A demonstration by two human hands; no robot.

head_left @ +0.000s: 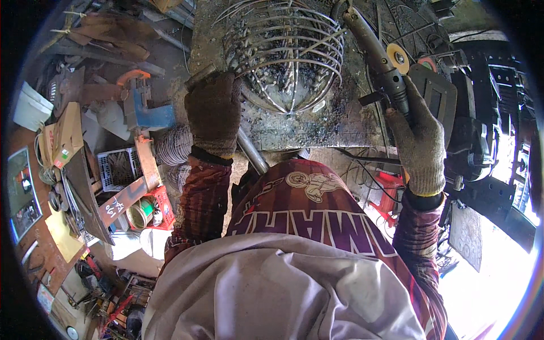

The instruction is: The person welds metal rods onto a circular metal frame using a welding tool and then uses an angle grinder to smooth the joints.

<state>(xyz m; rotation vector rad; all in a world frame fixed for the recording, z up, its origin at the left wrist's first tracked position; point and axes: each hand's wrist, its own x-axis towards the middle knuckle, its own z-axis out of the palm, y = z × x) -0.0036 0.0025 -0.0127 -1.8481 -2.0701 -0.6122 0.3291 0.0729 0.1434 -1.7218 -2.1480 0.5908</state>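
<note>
grinder (375,55), one, clasped by the right hand (420,139); one wire cage (292,59); left hand (213,113), grip hidden: cannot tell.

both forearms (198,198) reach forward, the gloved left hand (214,116) curled, the gloved right hand (420,146) wrapped in a grip.

Brownish knit gloves (422,150) accompany a maroon, lettered jersey (309,195).

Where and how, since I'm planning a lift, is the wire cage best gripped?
Grip the wire cage probably at its near end, coming from the near side: the ribs converge there, toward the picture's lower edge, and the gaps beside them look open enough to grip around.
</note>
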